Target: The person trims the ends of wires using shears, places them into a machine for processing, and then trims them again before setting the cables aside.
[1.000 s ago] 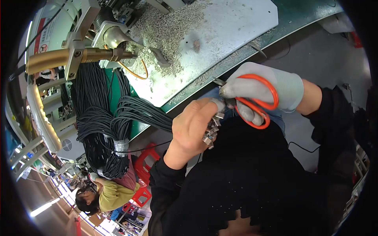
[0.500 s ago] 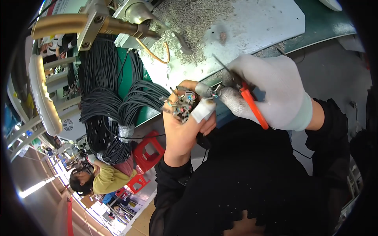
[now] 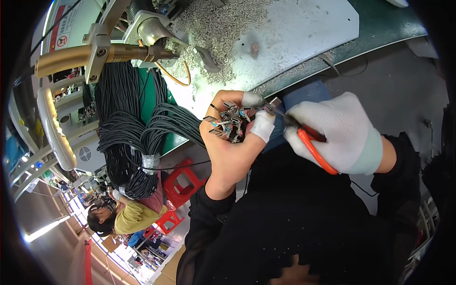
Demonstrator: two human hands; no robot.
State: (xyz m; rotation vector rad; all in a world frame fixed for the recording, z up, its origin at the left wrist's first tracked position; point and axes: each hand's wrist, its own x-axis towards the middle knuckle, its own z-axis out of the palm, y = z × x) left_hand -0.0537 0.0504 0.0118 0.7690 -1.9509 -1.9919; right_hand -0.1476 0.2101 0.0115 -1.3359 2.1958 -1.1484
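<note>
One green bench (image 3: 387, 26), two hands (image 3: 235, 154) (image 3: 339, 135), one orange-handled tool (image 3: 317, 155), several connectors (image 3: 232, 114)

I see a cluster of small metal connectors (image 3: 232, 124) held in the left hand (image 3: 232, 160), flat silvery shells turned in several directions, with short blue, reddish and pale wires showing among them. One single connector (image 3: 275, 101) stands apart from that cluster, pinched at the covered fingertips and pointing away to the right. In the right hand (image 3: 343, 134) I make out an orange-handled tool (image 3: 317, 153), tilted, its dark slim end aimed up and left at the single connector; from here I can't tell whether they touch. Black cables (image 3: 176, 124) run in a thick bundle from the table to behind the left hand.
</note>
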